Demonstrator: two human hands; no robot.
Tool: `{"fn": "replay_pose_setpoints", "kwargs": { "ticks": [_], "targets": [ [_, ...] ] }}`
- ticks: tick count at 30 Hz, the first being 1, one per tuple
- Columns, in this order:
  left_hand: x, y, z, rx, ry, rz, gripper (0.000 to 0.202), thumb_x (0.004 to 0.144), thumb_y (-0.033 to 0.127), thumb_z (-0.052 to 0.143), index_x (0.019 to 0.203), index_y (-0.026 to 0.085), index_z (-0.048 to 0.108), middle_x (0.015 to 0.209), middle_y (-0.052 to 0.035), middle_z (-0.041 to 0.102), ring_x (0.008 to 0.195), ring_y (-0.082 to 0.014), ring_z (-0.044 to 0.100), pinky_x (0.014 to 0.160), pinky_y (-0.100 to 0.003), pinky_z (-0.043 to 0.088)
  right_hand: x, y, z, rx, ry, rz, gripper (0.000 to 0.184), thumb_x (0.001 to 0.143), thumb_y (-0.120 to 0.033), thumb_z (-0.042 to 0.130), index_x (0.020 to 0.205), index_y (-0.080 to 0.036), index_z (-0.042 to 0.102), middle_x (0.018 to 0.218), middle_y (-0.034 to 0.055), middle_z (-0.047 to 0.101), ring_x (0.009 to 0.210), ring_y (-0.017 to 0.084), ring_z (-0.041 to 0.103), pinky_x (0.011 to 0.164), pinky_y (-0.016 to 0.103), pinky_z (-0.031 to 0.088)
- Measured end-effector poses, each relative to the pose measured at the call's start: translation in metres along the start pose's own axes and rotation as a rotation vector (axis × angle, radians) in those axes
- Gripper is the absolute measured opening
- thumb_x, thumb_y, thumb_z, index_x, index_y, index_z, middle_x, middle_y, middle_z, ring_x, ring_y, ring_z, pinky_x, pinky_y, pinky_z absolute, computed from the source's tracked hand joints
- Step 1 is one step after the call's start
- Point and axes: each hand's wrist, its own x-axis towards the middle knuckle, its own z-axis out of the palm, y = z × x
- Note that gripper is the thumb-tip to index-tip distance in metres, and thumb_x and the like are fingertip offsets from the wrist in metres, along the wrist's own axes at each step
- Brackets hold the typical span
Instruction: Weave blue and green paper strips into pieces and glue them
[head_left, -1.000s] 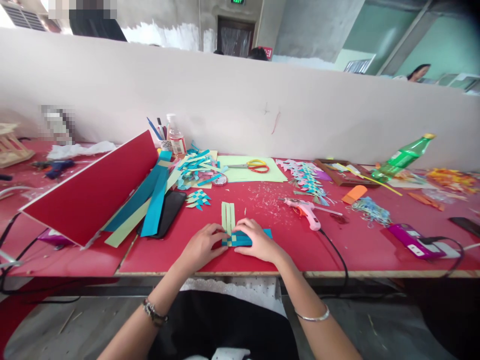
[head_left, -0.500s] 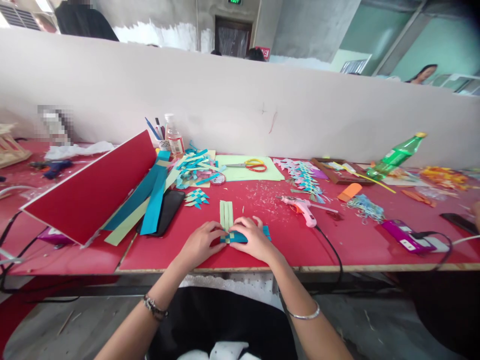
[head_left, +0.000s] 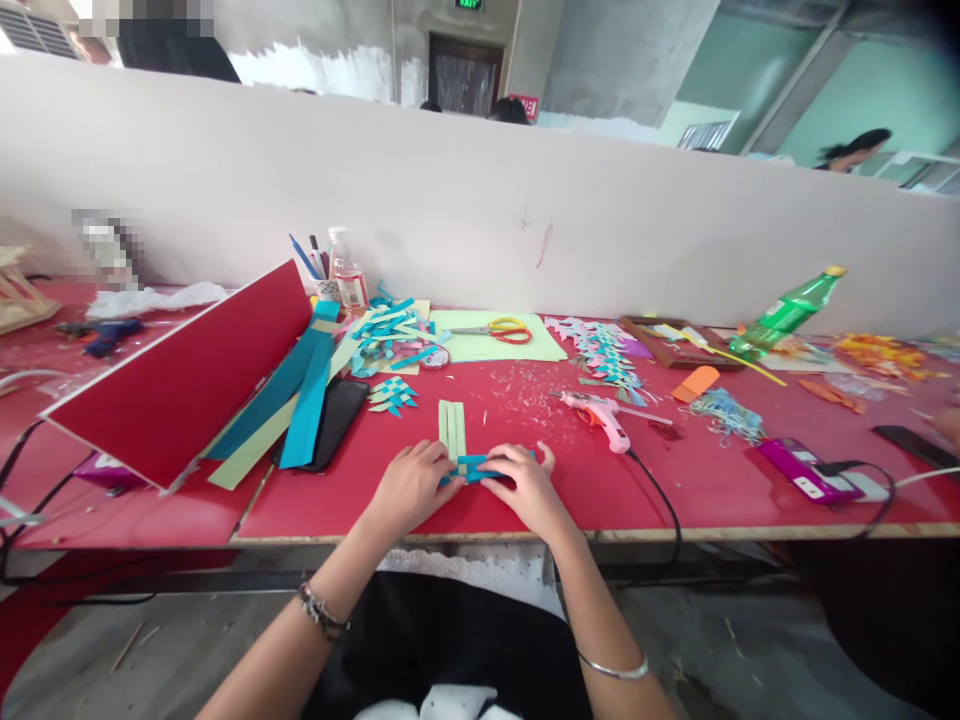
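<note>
Near the table's front edge, pale green paper strips (head_left: pixel 452 425) point away from me and cross blue paper strips (head_left: pixel 472 469) that run to the right. My left hand (head_left: pixel 415 485) grips the left end of the woven crossing between thumb and fingers. Farther right, my right hand (head_left: pixel 525 487) has its thumb and fingers closed on the blue strips. Its little finger sticks out. The hands partly cover the weave, so its exact pattern is hidden. A small blue and green woven paper piece (head_left: pixel 392 395) lies beyond my left hand.
A pink glue gun (head_left: pixel 604 418) with a black cord lies to the right. Scissors (head_left: pixel 506 330) rest on pale green paper (head_left: pixel 480 349) at the back. A red board (head_left: pixel 187 380) leans at left beside a black phone (head_left: pixel 337 425). A purple power strip (head_left: pixel 806 472) lies right.
My right hand has shifted slightly right along the blue strips, exposing more of the crossing. My left hand has stayed at the left end with its fingers brought closer over it.
</note>
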Motion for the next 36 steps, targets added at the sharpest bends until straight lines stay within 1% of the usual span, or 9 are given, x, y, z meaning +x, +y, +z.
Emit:
{"fn": "replay_pose_setpoints", "kwargs": {
  "ticks": [9,12,15,20,23,26,31,33,36],
  "targets": [
    [0.005,0.009,-0.002,0.11,-0.025,-0.04,0.023,0.077,0.037,0.048,0.074,0.016,0.057,0.075,-0.0039,0.056,0.073,-0.0176,0.054,0.061,-0.026,0.039,0.005,-0.003,-0.016,-0.095,-0.016,-0.001,0.014,0.079,-0.021,0.043,0.077,-0.024,0.057,0.087,-0.0017,0.057,0.084,0.014,0.053,0.095,0.055,0.004],
    [0.006,0.011,-0.003,0.13,-0.026,-0.052,0.03,0.076,0.044,0.047,0.072,0.016,0.058,0.072,-0.0032,0.057,0.069,-0.018,0.056,0.059,-0.027,0.037,0.012,-0.009,-0.019,-0.15,0.059,-0.033,0.017,0.08,-0.018,0.042,0.078,-0.025,0.057,0.089,-0.0022,0.057,0.086,0.014,0.053,0.096,0.054,0.002],
    [0.007,0.012,-0.002,0.135,-0.007,-0.075,0.037,0.078,0.048,0.043,0.07,0.016,0.059,0.068,-0.0034,0.058,0.066,-0.0178,0.056,0.057,-0.027,0.035,0.019,-0.018,-0.02,-0.212,0.157,-0.094,0.015,0.079,-0.019,0.047,0.077,-0.027,0.059,0.102,-0.0024,0.055,0.097,0.016,0.048,0.096,0.052,-0.001],
    [0.005,0.013,0.006,0.143,0.086,-0.121,0.031,0.083,0.034,0.039,0.07,0.016,0.06,0.064,-0.0027,0.06,0.063,-0.0159,0.056,0.059,-0.027,0.033,0.026,-0.036,-0.016,-0.192,0.167,-0.222,0.01,0.078,-0.021,0.051,0.076,-0.028,0.059,0.107,-0.0022,0.053,0.103,0.016,0.045,0.097,0.049,-0.003],
    [0.003,0.013,0.01,0.142,0.119,-0.125,0.029,0.083,0.028,0.038,0.068,0.016,0.06,0.065,-0.0021,0.06,0.063,-0.0151,0.056,0.06,-0.028,0.032,0.026,-0.032,-0.018,-0.157,0.183,-0.204,0.013,0.079,-0.024,0.049,0.084,-0.03,0.059,0.107,-0.0014,0.054,0.102,0.016,0.046,0.098,0.048,0.0],
    [0.002,0.014,0.011,0.134,0.137,-0.143,0.034,0.085,0.028,0.034,0.063,0.016,0.058,0.065,-0.0023,0.06,0.063,-0.0146,0.055,0.061,-0.028,0.032,0.021,-0.005,-0.027,-0.164,0.264,-0.017,0.021,0.08,-0.028,0.045,0.098,-0.028,0.055,0.106,0.0029,0.054,0.1,0.018,0.047,0.097,0.046,0.011],
    [0.003,0.013,0.011,0.086,0.158,-0.178,0.033,0.084,0.025,0.034,0.062,0.017,0.057,0.064,-0.0024,0.06,0.063,-0.0141,0.055,0.061,-0.028,0.031,0.011,0.072,-0.049,-0.415,0.408,0.669,0.039,0.078,-0.038,0.042,0.109,-0.014,0.049,0.103,0.0175,0.053,0.098,0.031,0.046,0.077,0.045,0.033],
    [0.003,0.013,0.011,0.069,0.165,-0.187,0.032,0.084,0.024,0.035,0.061,0.017,0.056,0.064,-0.0022,0.06,0.063,-0.0137,0.054,0.062,-0.028,0.032,0.01,0.098,-0.054,-0.487,0.327,0.844,0.043,0.077,-0.039,0.043,0.107,-0.009,0.05,0.102,0.021,0.052,0.098,0.033,0.045,0.072,0.042,0.036],
    [0.003,0.013,0.012,0.049,0.165,-0.185,0.031,0.083,0.027,0.036,0.064,0.017,0.057,0.066,-0.0023,0.061,0.064,-0.014,0.055,0.064,-0.028,0.032,0.012,0.116,-0.056,-0.484,0.185,0.879,0.04,0.075,-0.039,0.045,0.101,-0.01,0.054,0.099,0.0201,0.052,0.096,0.032,0.046,0.069,0.039,0.037]
  ]
}}
